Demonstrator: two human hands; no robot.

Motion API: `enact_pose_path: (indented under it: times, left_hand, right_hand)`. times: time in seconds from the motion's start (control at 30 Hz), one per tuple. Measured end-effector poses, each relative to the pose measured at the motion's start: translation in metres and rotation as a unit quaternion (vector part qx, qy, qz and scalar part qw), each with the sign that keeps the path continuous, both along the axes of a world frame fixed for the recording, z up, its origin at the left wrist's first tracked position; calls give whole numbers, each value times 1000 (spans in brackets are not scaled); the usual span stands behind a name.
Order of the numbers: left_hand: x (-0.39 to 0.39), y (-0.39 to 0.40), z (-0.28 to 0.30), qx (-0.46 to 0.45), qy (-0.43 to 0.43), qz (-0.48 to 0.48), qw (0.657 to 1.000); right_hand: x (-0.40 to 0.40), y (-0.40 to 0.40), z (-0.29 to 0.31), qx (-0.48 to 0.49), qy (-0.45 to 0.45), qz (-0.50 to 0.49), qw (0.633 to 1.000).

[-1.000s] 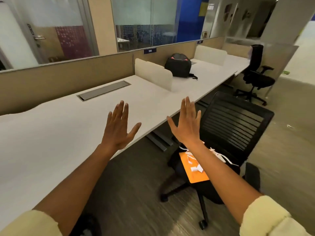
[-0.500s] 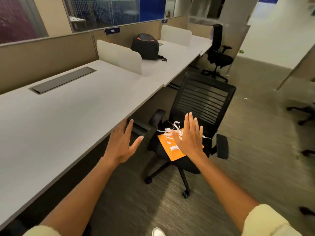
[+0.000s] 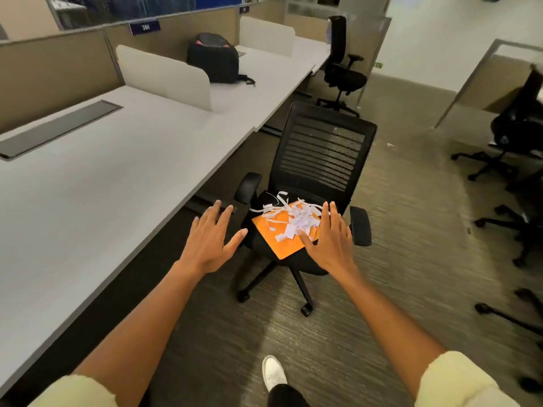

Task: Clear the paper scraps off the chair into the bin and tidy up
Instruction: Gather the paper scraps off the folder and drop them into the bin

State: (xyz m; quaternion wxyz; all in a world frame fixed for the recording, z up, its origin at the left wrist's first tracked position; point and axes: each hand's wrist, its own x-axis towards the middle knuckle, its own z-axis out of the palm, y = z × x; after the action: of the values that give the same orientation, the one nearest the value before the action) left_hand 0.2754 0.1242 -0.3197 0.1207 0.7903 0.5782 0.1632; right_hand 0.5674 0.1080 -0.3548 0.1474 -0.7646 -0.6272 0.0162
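A black mesh-backed office chair [image 3: 323, 151] stands beside the long desk. On its seat lies an orange sheet [image 3: 271, 233] covered with a heap of white paper scraps [image 3: 291, 215]. My left hand [image 3: 210, 242] hovers open, fingers spread, to the left of the seat near the left armrest. My right hand [image 3: 330, 239] is open too, held over the right front of the seat, hiding part of the orange sheet. Neither hand holds anything. No bin is in view.
A long white desk [image 3: 102, 186] with dividers runs along the left; a black backpack [image 3: 214, 58] sits on it. Another black chair [image 3: 342, 69] stands farther back. More chairs [image 3: 517, 133] crowd the right side. One scrap [image 3: 391, 145] lies on the carpet. My white shoe [image 3: 273, 373] shows below.
I have stepped closer to the chair and my view has tilted down. Both open hands have lowered toward the seat and moved apart, one to each side of the scraps.
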Motion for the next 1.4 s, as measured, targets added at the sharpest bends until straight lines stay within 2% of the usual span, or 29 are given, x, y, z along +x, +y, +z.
enact_pose_path:
  times: [0.23, 0.43, 0.83, 1.13, 1.4]
  left_hand:
    - [9, 39, -14, -45, 9, -12, 999]
    - [30, 97, -37, -81, 31, -2, 996]
    - [128, 251, -84, -174, 61, -25, 983]
    - [174, 329, -166, -232, 88, -62, 967]
    - [187, 369, -260, -221, 85, -98, 967]
  right_hand:
    - [19, 32, -26, -38, 19, -23, 999]
    - [40, 91, -61, -89, 50, -32, 994]
    - [98, 223, -116, -156, 83, -29, 984]
    - [115, 288, -193, -215, 101, -35, 971]
    - [119, 319, -295, -278, 95, -29, 956]
